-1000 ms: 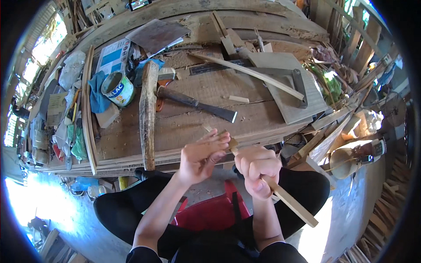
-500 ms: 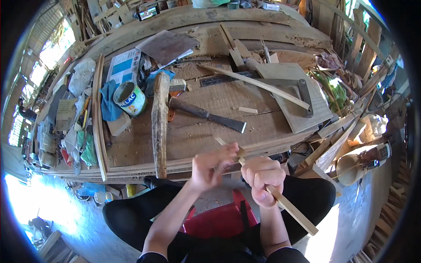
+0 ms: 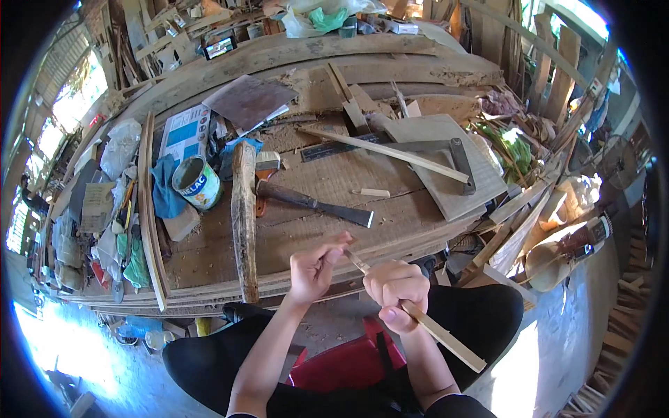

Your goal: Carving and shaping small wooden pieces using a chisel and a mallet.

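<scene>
My right hand (image 3: 397, 289) is closed around a thin, pale wooden strip (image 3: 449, 341). The strip slants from my fist down to the right, and its narrower end pokes out at the upper left. Beside that end is my left hand (image 3: 311, 274), its fingers bent and thumb apart; nothing shows gripped in it. Beyond my hands on the wooden bench (image 3: 306, 240) lie a chisel (image 3: 317, 202) with a dark handle and a rough wooden mallet (image 3: 244, 223). A small wood offcut (image 3: 375, 192) rests past the chisel's tip.
An open tin (image 3: 197, 182) stands left of the mallet beside a blue cloth (image 3: 166, 188). Long wood strips (image 3: 148, 209) line the left side. At right, a try square (image 3: 461, 164) and a long stick (image 3: 397, 155) lie on a flat board (image 3: 446, 188). A red stool (image 3: 345, 366) shows between my legs.
The view has shifted, so the bench sits lower and further left. My left hand has moved back along the strip toward its narrow end; the right keeps its grip.
</scene>
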Tool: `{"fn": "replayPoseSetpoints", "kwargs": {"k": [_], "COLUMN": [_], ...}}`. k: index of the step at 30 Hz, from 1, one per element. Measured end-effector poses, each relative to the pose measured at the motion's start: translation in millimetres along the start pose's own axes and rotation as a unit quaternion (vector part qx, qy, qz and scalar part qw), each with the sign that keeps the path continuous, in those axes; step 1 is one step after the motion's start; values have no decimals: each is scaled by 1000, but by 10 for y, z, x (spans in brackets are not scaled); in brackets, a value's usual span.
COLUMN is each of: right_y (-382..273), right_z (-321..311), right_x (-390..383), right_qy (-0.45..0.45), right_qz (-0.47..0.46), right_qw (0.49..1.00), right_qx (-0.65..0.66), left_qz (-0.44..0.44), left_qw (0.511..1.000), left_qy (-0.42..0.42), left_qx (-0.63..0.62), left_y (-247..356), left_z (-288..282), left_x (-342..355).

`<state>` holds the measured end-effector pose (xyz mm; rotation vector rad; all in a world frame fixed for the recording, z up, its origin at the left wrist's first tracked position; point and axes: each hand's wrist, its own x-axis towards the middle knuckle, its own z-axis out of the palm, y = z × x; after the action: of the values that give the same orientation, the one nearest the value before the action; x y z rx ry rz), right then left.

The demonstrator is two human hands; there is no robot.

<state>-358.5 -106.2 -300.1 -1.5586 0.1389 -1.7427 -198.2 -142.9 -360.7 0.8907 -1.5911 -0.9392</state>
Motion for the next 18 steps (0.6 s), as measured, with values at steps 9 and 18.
{"fn": "replayPoseSetpoints", "kwargs": {"k": [9,18], "right_y": [-9,13], "right_z": [28,-12], "right_x": [10,3], "right_qy": [60,55], "right_qz": [28,20], "right_qw": [997,998], "right_qx": [29,12], "left_qz": [147,129], "left_qw": [974,978], "left_qy": [40,48], "left_qx": [170,158], "left_y": [21,82], "left_z": [79,109], "left_x": [-31,-49]}}
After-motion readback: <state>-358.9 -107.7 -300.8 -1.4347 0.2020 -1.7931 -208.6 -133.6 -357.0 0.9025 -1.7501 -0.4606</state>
